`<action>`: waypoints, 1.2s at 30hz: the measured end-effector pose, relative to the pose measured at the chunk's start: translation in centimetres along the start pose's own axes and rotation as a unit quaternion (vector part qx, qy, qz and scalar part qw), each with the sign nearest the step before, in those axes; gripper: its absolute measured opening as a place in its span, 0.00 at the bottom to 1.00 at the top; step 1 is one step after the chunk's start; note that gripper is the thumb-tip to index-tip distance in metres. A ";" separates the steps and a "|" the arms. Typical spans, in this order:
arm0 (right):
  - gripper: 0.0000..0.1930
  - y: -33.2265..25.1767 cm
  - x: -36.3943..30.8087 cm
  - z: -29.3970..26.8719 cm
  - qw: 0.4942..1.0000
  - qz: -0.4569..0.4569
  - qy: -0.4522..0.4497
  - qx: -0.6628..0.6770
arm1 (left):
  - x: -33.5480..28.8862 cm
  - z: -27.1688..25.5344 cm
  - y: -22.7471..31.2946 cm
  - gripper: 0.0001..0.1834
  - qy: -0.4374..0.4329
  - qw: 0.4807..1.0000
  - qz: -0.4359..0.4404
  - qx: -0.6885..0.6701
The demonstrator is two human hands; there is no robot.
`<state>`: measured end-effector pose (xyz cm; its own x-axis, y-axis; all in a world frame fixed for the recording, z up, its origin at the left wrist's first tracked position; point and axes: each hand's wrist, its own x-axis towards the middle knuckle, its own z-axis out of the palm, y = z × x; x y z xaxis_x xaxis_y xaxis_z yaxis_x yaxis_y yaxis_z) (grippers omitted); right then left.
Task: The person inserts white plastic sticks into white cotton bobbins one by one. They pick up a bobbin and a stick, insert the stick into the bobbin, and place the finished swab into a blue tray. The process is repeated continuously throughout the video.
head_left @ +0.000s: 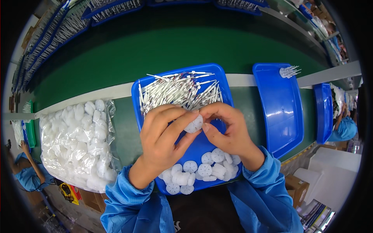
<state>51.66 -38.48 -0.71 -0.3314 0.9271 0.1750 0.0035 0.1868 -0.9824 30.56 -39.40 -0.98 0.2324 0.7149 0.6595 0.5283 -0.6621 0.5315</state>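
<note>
A white round disc with small holes [195, 125] is held up over a blue tray [218, 69]. My left hand [157, 134] pinches its left side between thumb and fingers. From the right, my right hand [233, 130] closes its thumb and index finger on the disc's edge. Thin white sticks [167, 93], some with dark parts, fill the far half of the tray. Loose white discs [205, 169] lie in its near part. Whether a stick is also between my fingers cannot be made out.
A clear bag of white discs [75, 147] lies at left. To the right stands another blue tray [279, 112] with a disc full of sticks [289, 72] at its far corner. More stick-filled blue trays [116, 11] line the far side. People in blue work at both sides.
</note>
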 end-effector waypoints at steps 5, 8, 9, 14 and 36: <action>0.09 0.1 0.2 -0.5 0.998 0.019 -0.028 0.059 | 0.1 -0.1 0.0 0.31 -0.012 1.000 -0.009 -0.018; 0.10 0.3 0.1 -0.7 0.997 0.029 -0.035 0.059 | 0.2 -0.1 0.1 0.30 -0.009 1.000 -0.006 -0.016; 0.09 0.3 0.1 -0.7 0.996 0.032 -0.036 0.071 | 0.4 -0.1 0.3 0.29 -0.005 1.000 -0.005 -0.015; 0.08 0.2 0.3 -0.8 0.990 0.030 -0.042 0.132 | 0.3 -0.2 0.2 0.29 -0.024 0.999 0.007 -0.038; 0.11 -0.8 0.2 0.0 0.967 -0.102 0.063 -0.224 | -0.3 0.0 0.2 0.22 0.025 0.991 0.048 0.124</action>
<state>51.54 -38.45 0.14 -0.2504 0.8832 0.3964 0.3678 0.4656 -0.8050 30.61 -39.73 -1.10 0.2536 0.6349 0.7298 0.6914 -0.6466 0.3223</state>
